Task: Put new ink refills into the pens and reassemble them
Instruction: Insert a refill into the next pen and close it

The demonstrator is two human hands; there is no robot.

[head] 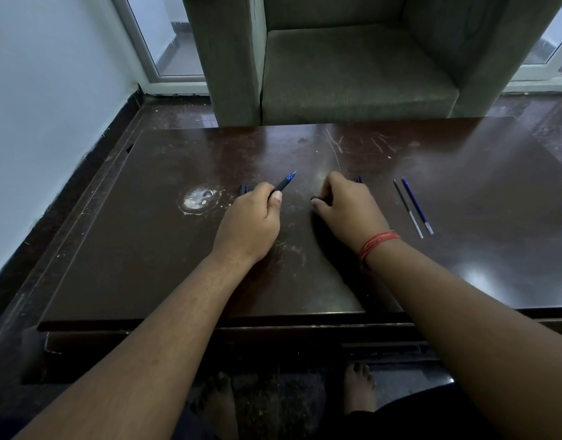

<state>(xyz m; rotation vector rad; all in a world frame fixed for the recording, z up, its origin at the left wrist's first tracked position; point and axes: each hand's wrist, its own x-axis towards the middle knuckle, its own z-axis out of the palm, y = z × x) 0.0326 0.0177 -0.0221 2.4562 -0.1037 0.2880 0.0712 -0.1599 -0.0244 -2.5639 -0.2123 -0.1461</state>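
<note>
My left hand (252,222) grips a dark pen (284,182) whose blue tip points up and to the right, away from me. A small blue part (244,188) lies on the table just left of that hand. My right hand (348,206) rests on the dark wooden table (146,249) and pinches a small dark piece (316,198) at its fingertips. A blue part (359,179) peeks out behind its knuckles. Two thin ink refills (413,206) lie side by side on the table to the right of my right hand.
A grey-green armchair (352,65) stands against the table's far edge. A white scuffed patch (197,200) marks the tabletop on the left. A white wall runs along the left side. My bare feet (359,385) show under the table's near edge.
</note>
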